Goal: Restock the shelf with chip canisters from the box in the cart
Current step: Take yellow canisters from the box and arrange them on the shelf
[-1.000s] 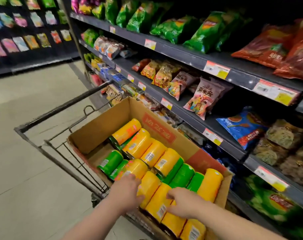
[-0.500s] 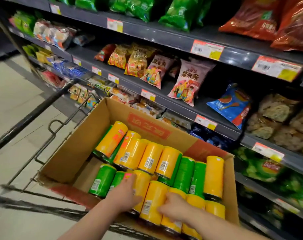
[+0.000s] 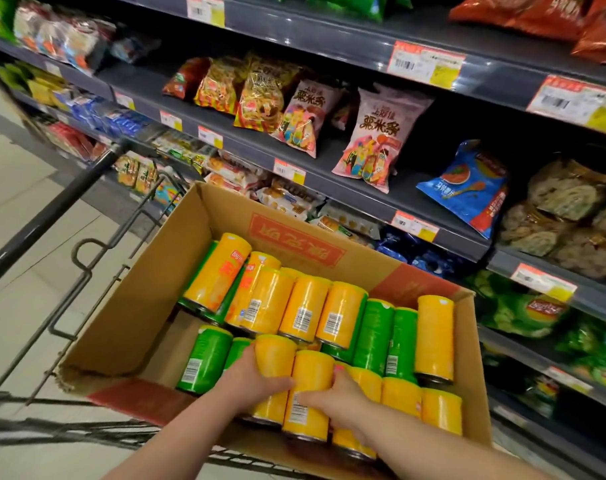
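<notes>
Step in hand: pick-up from the box. We judge the restock to be at the grasp stage; whether the held pair has left the pile we cannot tell.
Left grip [image 3: 251,381]: fingers curled round the first yellow canister [image 3: 275,353], taken from its left side.
Right grip [image 3: 336,398]: wrapped on the second yellow canister [image 3: 312,372], with the thumb lying across its front.
Pair: the two canisters lie side by side and touching.
Location: both are in the near rows of the cardboard box [image 3: 145,306], which sits in the cart [image 3: 48,216], left of the shelf [image 3: 357,194].
Box contents: rows of yellow canisters, with green canisters [image 3: 204,362] among them. The box looks nearly full, so we judge the task is early.
Shelf: snack bags [image 3: 374,133] stand on the tiers in view. We see no canister row, so we cannot tell the target slot.
Next move calls for: a firm hold on each canister and a straight lift, so the touching neighbours are not dragged. The pair must then clear the box's right wall and go right to the shelf.
Risk: the sides are smooth and round, so we judge a canister could slip or set others rolling.
</notes>
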A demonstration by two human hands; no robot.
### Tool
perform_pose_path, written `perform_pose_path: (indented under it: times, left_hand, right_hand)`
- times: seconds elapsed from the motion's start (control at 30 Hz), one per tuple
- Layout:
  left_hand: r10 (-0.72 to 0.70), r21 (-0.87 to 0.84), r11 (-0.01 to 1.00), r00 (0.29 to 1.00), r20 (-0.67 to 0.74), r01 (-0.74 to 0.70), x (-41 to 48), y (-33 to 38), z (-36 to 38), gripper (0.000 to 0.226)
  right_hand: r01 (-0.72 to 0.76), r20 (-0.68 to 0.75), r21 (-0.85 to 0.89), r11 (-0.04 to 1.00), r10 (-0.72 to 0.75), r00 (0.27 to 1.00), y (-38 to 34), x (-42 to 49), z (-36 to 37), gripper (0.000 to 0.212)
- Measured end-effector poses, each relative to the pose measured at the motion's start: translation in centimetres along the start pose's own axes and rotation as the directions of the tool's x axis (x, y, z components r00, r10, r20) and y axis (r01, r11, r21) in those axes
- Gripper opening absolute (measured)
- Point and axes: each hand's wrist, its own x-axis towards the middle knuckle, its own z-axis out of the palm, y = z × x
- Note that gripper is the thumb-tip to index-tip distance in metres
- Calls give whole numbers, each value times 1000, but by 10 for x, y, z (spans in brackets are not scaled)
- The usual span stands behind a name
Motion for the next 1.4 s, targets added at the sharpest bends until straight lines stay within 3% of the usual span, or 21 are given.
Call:
perform_pose_path:
  times: [0.2,0.33,0.5,0.67,0.93,1.23,1.33,1.4]
  left_hand:
    - [-27,-252,967,998,58,41,-2,-5,1,86]
    - [7,-382,924,999,42,10,-5,3,0,79]
    - [86,-524,850,996,37,-54,-9,33,12,83]
    - [184,-518,847,980,72,-121,-17,78,32,61]
    - [310,-468,859,938,155,-206,-49,138,79,78]
    - [437,-368,870,858,269,-328,-127,216,184,60]
    - [448,-335,878,831,329,-341,-157,240,223,79]
    - [463,-319,876,815,349,-362,-180,256,247,80]
  right_hand:
    - [-5,-4,131,991,5,1000,-4,-5,10,121]
    - [48,27,153,987,-53,998,-6,-15,-8,69]
    - [148,-85,147,978,-136,987,-12,-32,-46,61]
    - [191,-212,189,963,-150,966,6,-52,-88,64]
    - [212,-317,313,926,-108,942,57,-94,-145,86]
    - [297,-459,432,851,-76,885,168,-178,-228,64]
    - [329,-508,479,814,-48,860,212,-205,-254,64]
    - [350,-524,507,788,-40,850,239,-224,-270,62]
